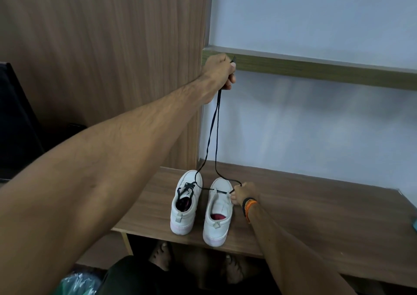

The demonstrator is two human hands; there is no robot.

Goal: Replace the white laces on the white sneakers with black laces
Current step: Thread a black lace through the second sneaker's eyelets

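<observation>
Two sneakers near desk's front edge, toes pointing toward wall. Left hand grips black lace raised; right hand pinches it at right sneaker.

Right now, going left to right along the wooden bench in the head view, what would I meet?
Left white sneaker, already laced in black → right white sneaker, only its lowest eyelets threaded → right hand pinching the black lace beside that sneaker → bare wooden bench.

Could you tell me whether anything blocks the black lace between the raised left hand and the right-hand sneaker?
Nothing visible does. The black lace hangs free from the left hand to the right-hand sneaker, where the right hand holds it beside the left-hand sneaker.
</observation>
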